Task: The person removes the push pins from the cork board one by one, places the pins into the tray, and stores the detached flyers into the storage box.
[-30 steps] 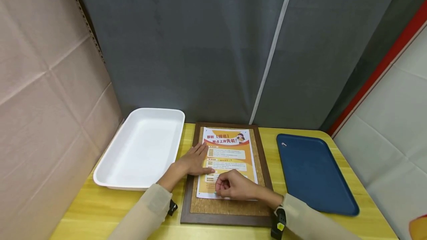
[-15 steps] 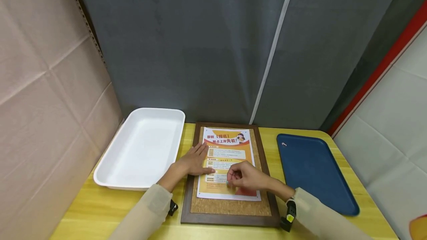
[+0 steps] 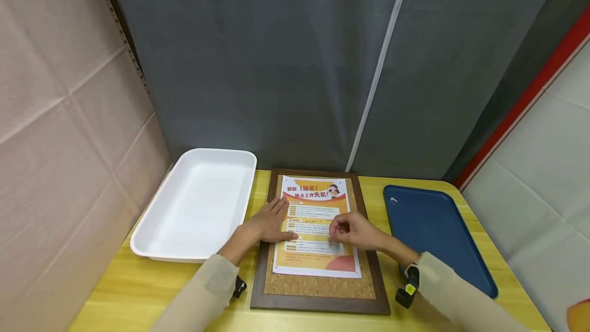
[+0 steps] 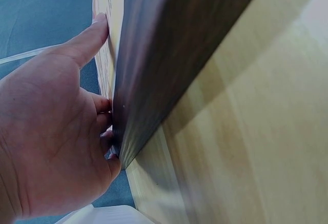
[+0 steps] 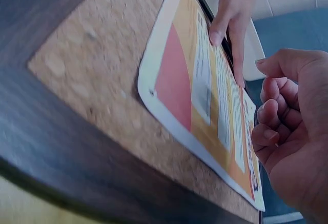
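A printed orange-and-white poster (image 3: 318, 211) lies on a cork board (image 3: 318, 288) with a dark brown wooden frame (image 3: 322, 304). My left hand (image 3: 269, 222) rests spread over the left edge, its thumb on the paper. In the left wrist view the fingertips (image 4: 105, 106) reach the frame's side. My right hand (image 3: 357, 230) is over the poster's right half, thumb and index finger pinching a tiny pale-green pushpin, mostly hidden by the fingertips. The right wrist view shows the other fingers (image 5: 269, 111) curled, and a small dark dot at the poster's near corner (image 5: 148, 88).
To the left is a white rectangular tray (image 3: 198, 252). On the right lies a dark blue tray (image 3: 438, 240) with a small pinkish-white item (image 3: 393, 200) near its far left corner. All stand on a yellow wood-grain table (image 3: 120, 291), with a grey curtain (image 3: 276, 91) behind.
My right hand has moved from the poster's lower edge up and to the right, fingers still pinched, uncovering the poster's lower right part. My left hand has stayed in place.
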The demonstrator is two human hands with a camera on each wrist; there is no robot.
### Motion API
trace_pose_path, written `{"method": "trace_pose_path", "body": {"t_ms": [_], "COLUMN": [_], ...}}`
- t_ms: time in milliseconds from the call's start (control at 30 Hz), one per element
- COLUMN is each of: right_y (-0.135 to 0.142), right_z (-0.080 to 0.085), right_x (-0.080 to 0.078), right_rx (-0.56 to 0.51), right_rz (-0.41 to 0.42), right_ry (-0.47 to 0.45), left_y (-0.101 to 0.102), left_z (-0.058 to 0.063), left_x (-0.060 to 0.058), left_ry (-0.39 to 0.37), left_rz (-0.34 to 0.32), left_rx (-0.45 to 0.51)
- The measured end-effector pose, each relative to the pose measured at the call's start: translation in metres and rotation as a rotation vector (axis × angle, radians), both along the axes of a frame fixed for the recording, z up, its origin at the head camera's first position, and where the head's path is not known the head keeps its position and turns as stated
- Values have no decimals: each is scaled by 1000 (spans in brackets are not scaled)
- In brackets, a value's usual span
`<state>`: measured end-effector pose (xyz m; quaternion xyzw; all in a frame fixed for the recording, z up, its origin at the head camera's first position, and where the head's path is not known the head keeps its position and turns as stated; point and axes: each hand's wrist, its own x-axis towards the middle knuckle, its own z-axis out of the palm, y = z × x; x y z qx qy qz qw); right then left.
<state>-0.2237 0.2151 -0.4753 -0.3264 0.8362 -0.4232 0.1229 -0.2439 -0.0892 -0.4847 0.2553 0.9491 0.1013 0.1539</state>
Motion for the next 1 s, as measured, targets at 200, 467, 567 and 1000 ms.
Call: {"method": "trace_pose_path", "body": {"t_ms": [200,467,567,1000], "right_y": [13,37,48,82], "right_z": [-1,-6,-9,-16], "right_x": [-7,-20,-25,-37], "right_rx": [21,24,18,27], "right_rz": [-24,-97,-123,-239], "right_ry": [36,3,-6,98], "left_y": [1,1,1,0], "left_z": [-1,-3,-3,-1], "left_x": [0,-1,0,1], "left_ry": [4,12,11,8], "left_rz": [-1,0,0,1], "left_rx": [-5,-8,-7,-7]}}
